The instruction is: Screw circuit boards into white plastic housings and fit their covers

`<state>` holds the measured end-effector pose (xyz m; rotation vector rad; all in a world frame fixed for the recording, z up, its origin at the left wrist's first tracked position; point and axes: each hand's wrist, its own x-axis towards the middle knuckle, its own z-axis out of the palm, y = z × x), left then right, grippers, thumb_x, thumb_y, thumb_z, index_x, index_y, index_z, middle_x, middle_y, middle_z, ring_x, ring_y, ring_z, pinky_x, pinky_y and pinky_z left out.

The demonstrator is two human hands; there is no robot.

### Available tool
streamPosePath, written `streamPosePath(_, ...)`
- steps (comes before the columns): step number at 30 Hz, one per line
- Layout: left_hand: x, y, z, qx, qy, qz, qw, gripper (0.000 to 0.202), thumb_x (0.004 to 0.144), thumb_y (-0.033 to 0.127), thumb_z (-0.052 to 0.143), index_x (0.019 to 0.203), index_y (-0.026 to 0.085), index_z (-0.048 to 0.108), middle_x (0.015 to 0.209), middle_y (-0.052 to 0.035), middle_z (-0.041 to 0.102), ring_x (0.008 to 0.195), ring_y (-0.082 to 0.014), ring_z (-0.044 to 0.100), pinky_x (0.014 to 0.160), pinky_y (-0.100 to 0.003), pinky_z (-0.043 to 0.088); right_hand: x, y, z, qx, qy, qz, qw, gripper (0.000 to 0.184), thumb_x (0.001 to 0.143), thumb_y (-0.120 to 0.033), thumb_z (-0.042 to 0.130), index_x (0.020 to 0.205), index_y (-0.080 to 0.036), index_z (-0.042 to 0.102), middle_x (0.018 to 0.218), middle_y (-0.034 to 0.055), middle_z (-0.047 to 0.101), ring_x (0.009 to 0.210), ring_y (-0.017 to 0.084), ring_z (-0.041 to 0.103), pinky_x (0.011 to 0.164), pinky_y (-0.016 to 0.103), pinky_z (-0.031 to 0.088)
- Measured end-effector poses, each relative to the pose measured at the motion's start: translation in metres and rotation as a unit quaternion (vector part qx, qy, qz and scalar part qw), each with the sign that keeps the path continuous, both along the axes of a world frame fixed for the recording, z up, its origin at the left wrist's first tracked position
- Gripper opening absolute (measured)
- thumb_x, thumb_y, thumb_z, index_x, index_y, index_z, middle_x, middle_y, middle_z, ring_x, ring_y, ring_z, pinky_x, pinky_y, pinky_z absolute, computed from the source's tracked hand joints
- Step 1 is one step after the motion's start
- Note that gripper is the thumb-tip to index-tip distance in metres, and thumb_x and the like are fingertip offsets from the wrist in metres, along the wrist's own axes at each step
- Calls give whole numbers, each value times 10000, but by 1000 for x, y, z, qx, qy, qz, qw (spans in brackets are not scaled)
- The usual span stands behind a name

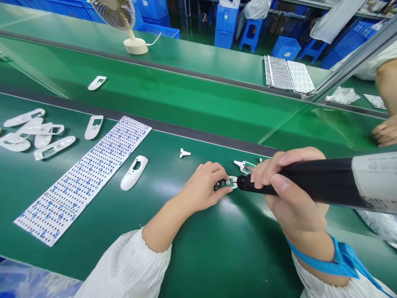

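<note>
Far left on my belt, five white plastic shells (23, 128) lie in a loose overlapping heap. Just right of them is a sixth shell (93, 127) on its own, then one long sheet of blue-printed labels (82, 180) lying diagonally. One glossy white closed casing (134, 173) sits beside the sheet, and one small white T-shaped plastic piece (185, 153) lies alone nearer the belt's dark edge strip.

Then my left hand (201, 186) — closed, fingers curled down, gripping one small green circuit board (223, 184) with a round silver part on top. The board sits on a white plastic piece (233, 182), held out in front of me, forearm angled in from lower left. My right hand (288, 186) is closed around one black pen-shaped power tool (297, 182), with the forearm coming in from lower right and a blue strap (322, 258) at the wrist. The tool's tip is right at the board — touching or just off it, can't tell. Just beyond the tip lies a second green board (246, 167) in a white shell.

On the far belt: one shell (96, 82), one cream desk fan (133, 41), one stack of sheets (288, 74). At far right, a co-worker's hand (386, 131) rests by the belt edge.
</note>
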<state>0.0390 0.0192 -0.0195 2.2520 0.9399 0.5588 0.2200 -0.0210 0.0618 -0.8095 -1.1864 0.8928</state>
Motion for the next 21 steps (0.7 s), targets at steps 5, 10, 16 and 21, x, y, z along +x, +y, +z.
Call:
streamPosePath(5,0,0,0,-2,-2,-6,1000,168,954,375,665,1007,216,652,1049,-47,678,941,-226,597,843,-386,439,-1,4,-3,6,-16,-5,1000,200,849,-135,673,1002,-261,647,683,-26,608,556,189,579,567,392,510)
streamPosePath(10,1,0,1,-15,3,-6,1000,140,947,346,664,987,212,650,1048,-48,668,946,-234,586,834,-385,442,-6,12,-3,-26,-58,-18,998,153,864,-197,713,947,-273,611,716,-21,578,561,188,567,576,392,497)
streamPosePath(16,3,-1,-1,-14,4,-1,1000,133,945,339,664,965,211,633,1050,-47,672,952,-234,589,840,-385,440,-8,17,-1,-51,-61,-26,997,167,839,-189,720,882,-278,586,719,-25,551,562,182,542,571,389,470)
streamPosePath(21,3,-1,-2,-12,3,-3,1000,144,950,353,654,950,211,631,1030,-44,670,940,-230,587,829,-379,437,-9,18,-1,-61,-64,-20,996,170,835,-195,735,866,-280,592,730,-18,558,587,190,549,598,400,473)
